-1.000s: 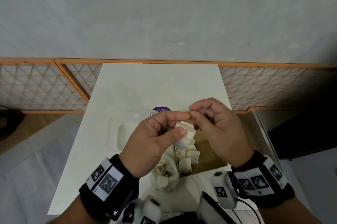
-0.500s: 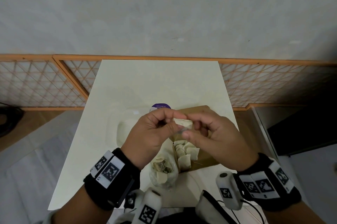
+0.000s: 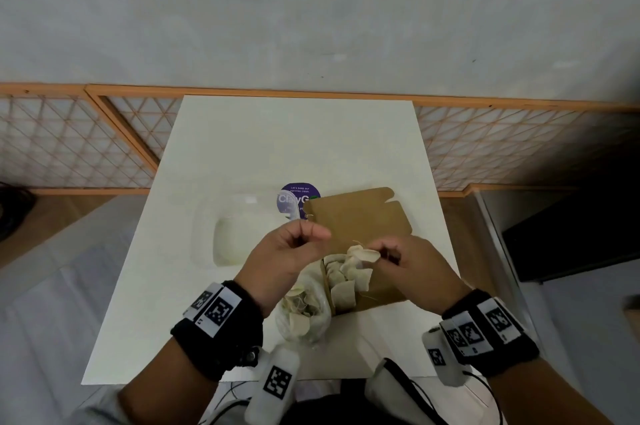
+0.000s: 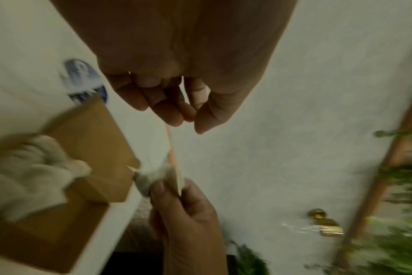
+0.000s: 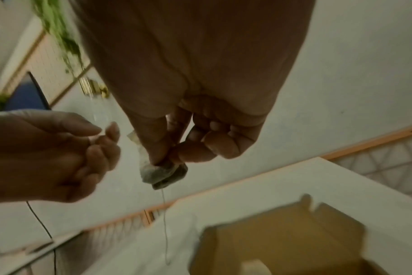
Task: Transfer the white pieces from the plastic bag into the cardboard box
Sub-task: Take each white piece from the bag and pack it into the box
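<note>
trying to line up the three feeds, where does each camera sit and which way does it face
Head: on the head, looking down at the table; shows left hand and right hand.
Left wrist: looks along the fingers towards the wall.
Right wrist: looks along the hand pinching a white piece.
Shared: all show the cardboard box.

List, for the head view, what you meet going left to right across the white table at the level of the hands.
Clear plastic container → left hand → white piece pinched by the right hand.
</note>
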Available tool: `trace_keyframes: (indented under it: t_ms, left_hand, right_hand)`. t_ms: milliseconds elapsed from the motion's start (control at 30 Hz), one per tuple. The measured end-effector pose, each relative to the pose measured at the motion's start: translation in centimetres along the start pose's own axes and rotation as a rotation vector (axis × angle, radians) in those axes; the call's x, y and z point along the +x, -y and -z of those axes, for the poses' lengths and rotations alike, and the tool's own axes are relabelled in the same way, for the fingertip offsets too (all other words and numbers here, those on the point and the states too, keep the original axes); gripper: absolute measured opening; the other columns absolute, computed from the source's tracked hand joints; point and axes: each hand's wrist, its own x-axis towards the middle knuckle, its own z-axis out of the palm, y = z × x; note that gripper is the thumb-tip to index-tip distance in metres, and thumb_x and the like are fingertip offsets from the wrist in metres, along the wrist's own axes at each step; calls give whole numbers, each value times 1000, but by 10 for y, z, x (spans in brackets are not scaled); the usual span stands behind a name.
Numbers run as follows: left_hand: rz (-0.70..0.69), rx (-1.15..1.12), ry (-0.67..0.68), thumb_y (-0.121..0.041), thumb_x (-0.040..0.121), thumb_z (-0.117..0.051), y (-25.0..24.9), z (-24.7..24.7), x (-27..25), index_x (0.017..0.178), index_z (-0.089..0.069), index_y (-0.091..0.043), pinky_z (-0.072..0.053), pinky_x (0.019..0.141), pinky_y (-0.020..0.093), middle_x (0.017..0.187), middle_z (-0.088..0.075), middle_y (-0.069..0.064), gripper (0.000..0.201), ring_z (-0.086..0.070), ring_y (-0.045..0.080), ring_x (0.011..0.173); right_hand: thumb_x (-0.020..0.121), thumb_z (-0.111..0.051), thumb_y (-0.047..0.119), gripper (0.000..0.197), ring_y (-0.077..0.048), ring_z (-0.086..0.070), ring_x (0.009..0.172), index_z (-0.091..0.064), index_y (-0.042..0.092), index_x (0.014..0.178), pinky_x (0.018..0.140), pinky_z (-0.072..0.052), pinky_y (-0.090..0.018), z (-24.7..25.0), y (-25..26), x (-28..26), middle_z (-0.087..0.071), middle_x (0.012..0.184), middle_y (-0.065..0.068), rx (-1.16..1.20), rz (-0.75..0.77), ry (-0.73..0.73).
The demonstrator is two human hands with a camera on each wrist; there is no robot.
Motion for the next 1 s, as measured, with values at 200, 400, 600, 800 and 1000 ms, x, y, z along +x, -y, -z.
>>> trace_keyframes:
  t_ms: [200, 400, 600, 800, 1000]
  left_hand:
    - [153, 544, -75, -17, 89, -78, 67, 33, 11, 92, -75, -23, -49, 69, 12, 88, -77, -3, 7, -68, 2, 74]
    - [208, 883, -3, -31, 91, -73, 110, 44, 7, 90, -69, -32, -50, 71, 19, 89, -73, -12, 4, -65, 3, 78]
    - [206, 1045, 50, -37, 94, -65, 122, 35, 5, 96, -64, -34, -48, 77, 22, 99, -68, -14, 4, -62, 7, 87]
    - [201, 1190, 110, -34, 96, -57, 123, 24, 12, 113, -71, -28, -53, 94, 33, 118, -71, -8, 23, -65, 18, 109]
    - [277, 1302, 103, -38, 94, -53, 128, 26, 16, 123, -69, -32, -55, 93, 35, 119, -66, -3, 34, -66, 21, 110]
  right_hand:
    - [99, -64, 28, 39, -15, -39, 60, -49, 19, 64, 58, -30, -32, -50, -60, 16, -44, 62, 2, -172, -184, 231]
    - [101, -59, 31, 43, -8, -43, 61, -44, 31, 61, 55, -30, -25, -88, -79, 33, -47, 65, 10, -283, -247, 351]
    - [99, -60, 35, 25, -23, -64, 77, -63, 22, 78, 70, -55, -35, -107, -84, 43, -66, 79, -1, -307, -291, 333]
    - [95, -63, 31, 10, -20, -63, 80, -56, 26, 100, 73, -54, -37, -101, -80, 36, -66, 86, 3, -189, -318, 188]
    - [91, -60, 34, 12, -21, -64, 90, -60, 28, 102, 77, -52, -35, -95, -83, 9, -66, 98, 5, -412, -135, 332]
